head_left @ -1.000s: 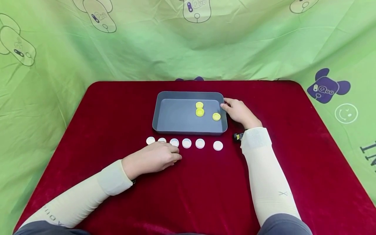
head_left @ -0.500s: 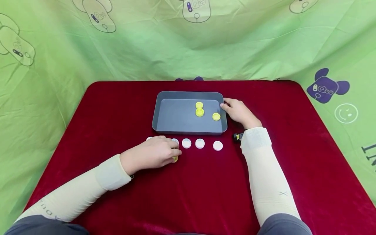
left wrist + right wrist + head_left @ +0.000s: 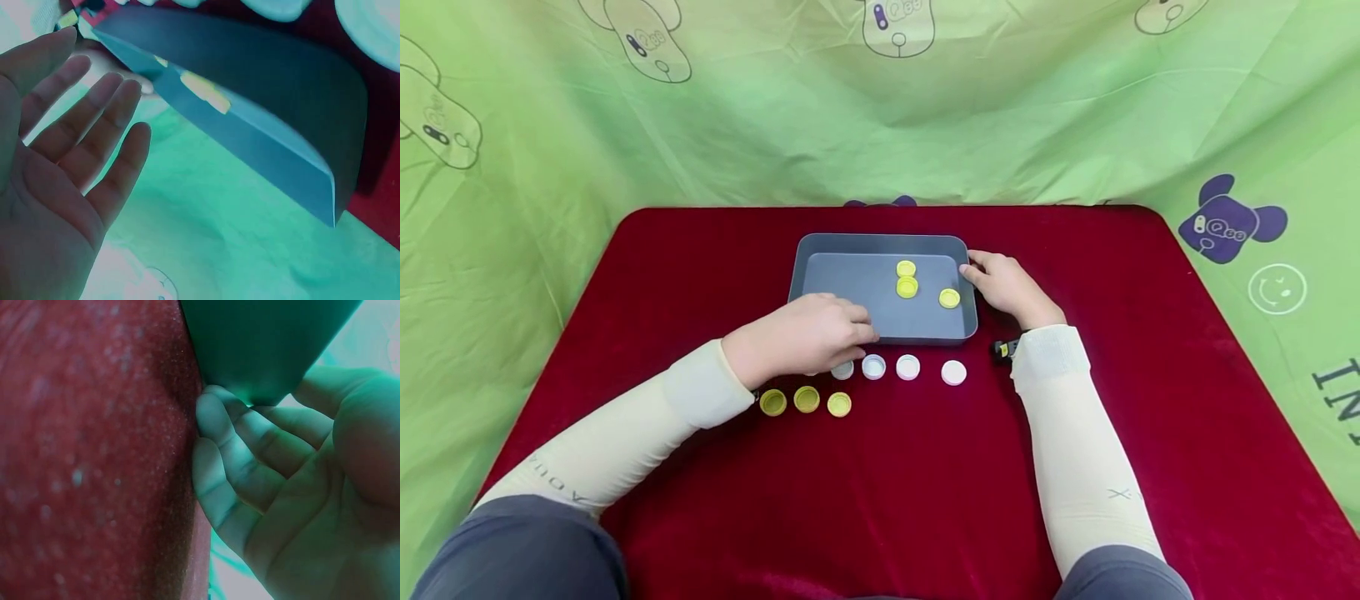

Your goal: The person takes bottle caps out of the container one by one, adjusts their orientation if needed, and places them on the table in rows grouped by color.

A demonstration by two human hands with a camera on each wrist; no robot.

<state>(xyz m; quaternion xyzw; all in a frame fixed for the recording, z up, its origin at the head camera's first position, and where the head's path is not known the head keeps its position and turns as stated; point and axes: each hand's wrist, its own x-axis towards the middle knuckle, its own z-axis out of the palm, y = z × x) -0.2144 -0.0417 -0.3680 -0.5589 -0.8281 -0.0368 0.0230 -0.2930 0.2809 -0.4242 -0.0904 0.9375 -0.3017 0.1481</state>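
Note:
My left hand hovers over the front left part of a grey tray, fingers loosely extended. Nothing is in its palm or fingers in the left wrist view. At the tray's right end, my right hand pinches the wall, thumb over the rim and fingers outside at the table. Inside the tray lie three yellow bottle caps. A row of white bottle caps runs along the tray's front side, its left end hidden by my left hand. Nearer to me, three more yellow caps lie in a row.
Dark red cloth covers the table. A green printed curtain hangs around its back and sides. A small black device sits at my right wrist.
My left hand has let go of a yellow cap at the right end of the front row, then lifted and moved away toward the tray. The right hand stays on the tray.

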